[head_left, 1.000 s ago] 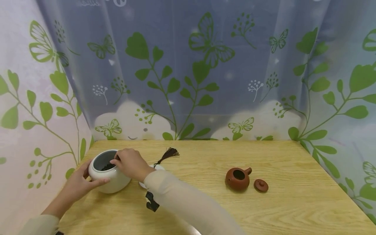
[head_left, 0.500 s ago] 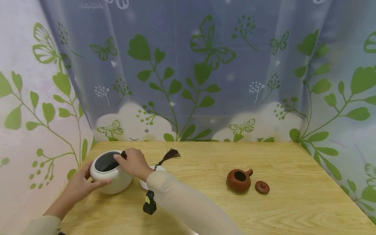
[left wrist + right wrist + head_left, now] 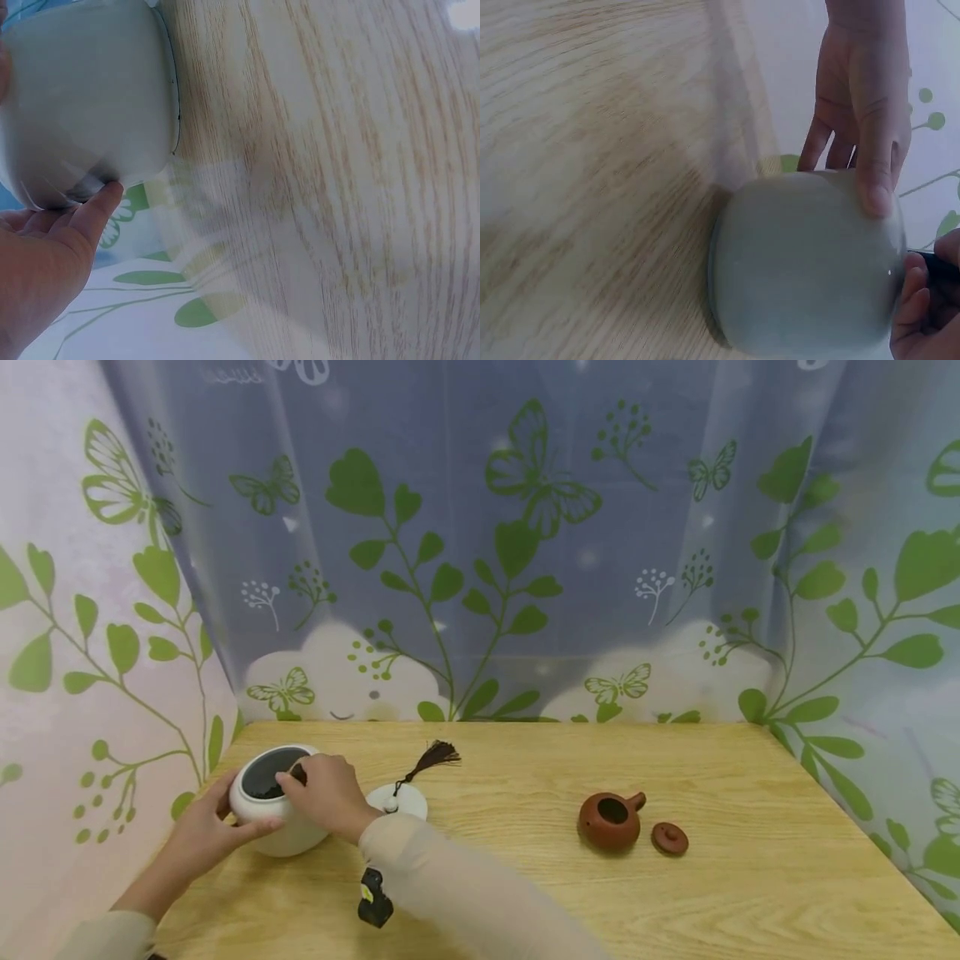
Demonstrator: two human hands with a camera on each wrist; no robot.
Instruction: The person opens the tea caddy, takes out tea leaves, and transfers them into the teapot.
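In the head view, a round white jar [image 3: 294, 833] with a wide open mouth stands at the table's left, dark loose bits [image 3: 264, 790] inside it. My left hand [image 3: 206, 827] grips the jar's left side, thumb across its front and fingers round the far side. Over the right part of the rim, my right hand [image 3: 330, 789] pinches a slim dark handle [image 3: 936, 264] between thumb and fingers. Its other end is hidden, so I cannot tell what tool it is. Beside the right wrist lies a white lid [image 3: 415, 803] with a dark tassel [image 3: 437, 753].
A reddish-brown clay teapot [image 3: 609, 827] stands uncovered to the right, its small lid [image 3: 670, 838] lying next to it. The wooden table [image 3: 757, 893] ends at a patterned curtain [image 3: 480, 568] behind and on both sides.
My right hand has dipped slightly lower and leftward at the jar's mouth, with the dark handle still pinched. More of the white lid shows now. My left hand stays on the jar.
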